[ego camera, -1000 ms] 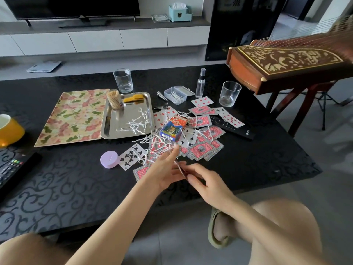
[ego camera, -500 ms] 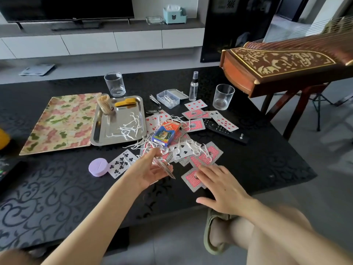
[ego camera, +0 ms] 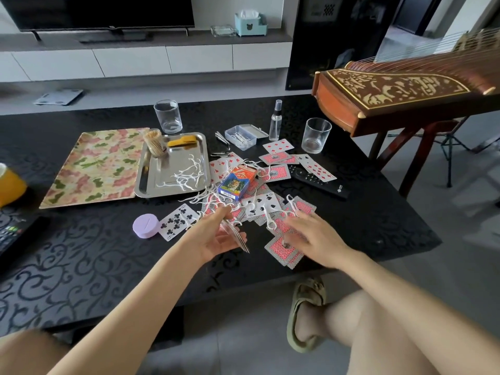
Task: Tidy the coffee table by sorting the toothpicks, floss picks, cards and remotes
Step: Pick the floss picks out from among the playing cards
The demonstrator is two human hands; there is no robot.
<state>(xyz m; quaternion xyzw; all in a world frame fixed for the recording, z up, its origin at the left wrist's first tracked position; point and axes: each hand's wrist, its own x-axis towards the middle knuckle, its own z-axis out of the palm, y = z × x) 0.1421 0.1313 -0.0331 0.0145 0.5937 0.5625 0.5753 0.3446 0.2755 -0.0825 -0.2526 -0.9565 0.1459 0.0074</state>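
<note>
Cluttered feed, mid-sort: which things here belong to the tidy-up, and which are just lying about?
Job: loose playing cards, card stack in left hand, card box, floss picks, toothpick jar, black remote, steel tray.
Lying about: two glasses, spray bottle, purple disc, orange mug, guzheng.

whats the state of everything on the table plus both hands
left hand, grips a small stack of cards
right hand, open, fingers spread over face-down cards
floss pick case, lid open
card box, lying flat, end flap looks open
toothpick holder, upright, full
steel tray, holds loose floss picks
spray bottle, upright
glass behind steel tray, upright, empty
glass by spray bottle, upright, empty
</note>
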